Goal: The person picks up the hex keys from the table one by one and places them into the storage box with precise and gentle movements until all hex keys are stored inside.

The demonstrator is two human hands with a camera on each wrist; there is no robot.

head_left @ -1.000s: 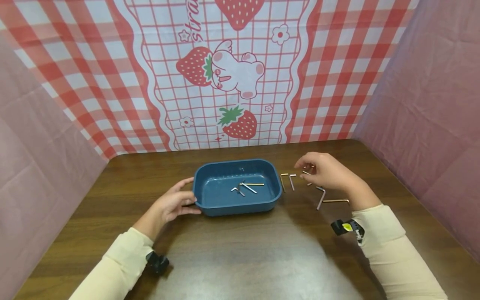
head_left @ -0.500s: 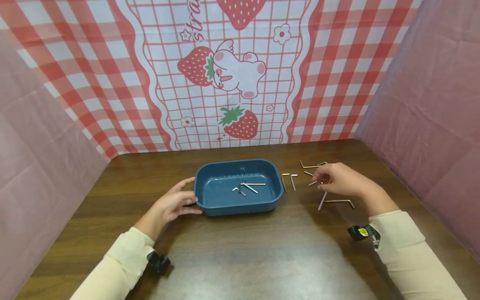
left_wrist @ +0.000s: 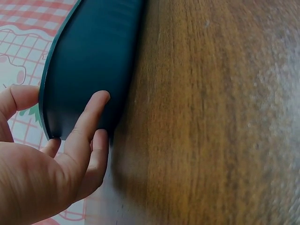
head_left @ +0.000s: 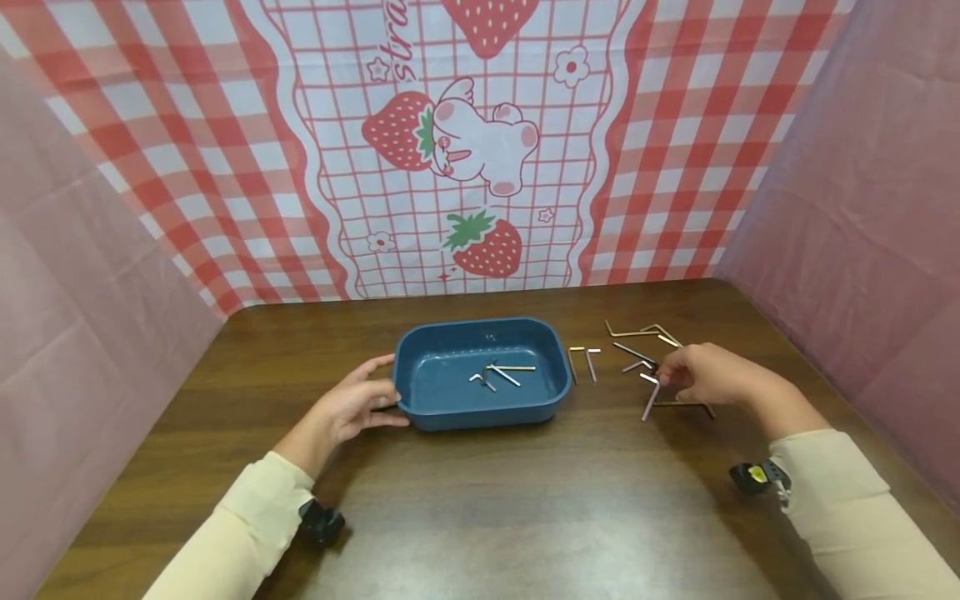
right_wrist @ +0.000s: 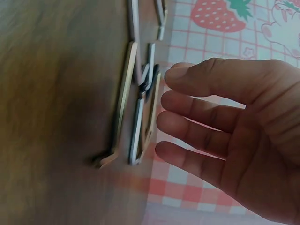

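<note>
My left hand (head_left: pixel 360 407) touches the left end of a blue rectangular basin (head_left: pixel 480 410) with fairly straight fingers; in the left wrist view, fingertips (left_wrist: pixel 101 97) lie against its outer wall. Several small L-shaped hex keys (head_left: pixel 512 368) lie in the basin. My right hand (head_left: pixel 716 375) hovers over a loose group of silver and gold hex keys (head_left: pixel 650 402) on the table. In the right wrist view its fingers reach forward, extended and apart, just beside the gold hex key (right_wrist: pixel 124 93) and others. Nothing shows between them. Part of the group is hidden behind this hand.
Two hex keys (head_left: pixel 592 365) lie just right of the basin. Farther back is a long gold hex key (head_left: pixel 633 334). The brown wooden table (head_left: pixel 480 517) ends at a strawberry-print cloth (head_left: pixel 480 167); pink cloth (head_left: pixel 840 250) hangs at both sides.
My right hand has moved right and a little towards the near side, uncovering hex keys at the back of the group. The left hand and the basin stay together in place.
</note>
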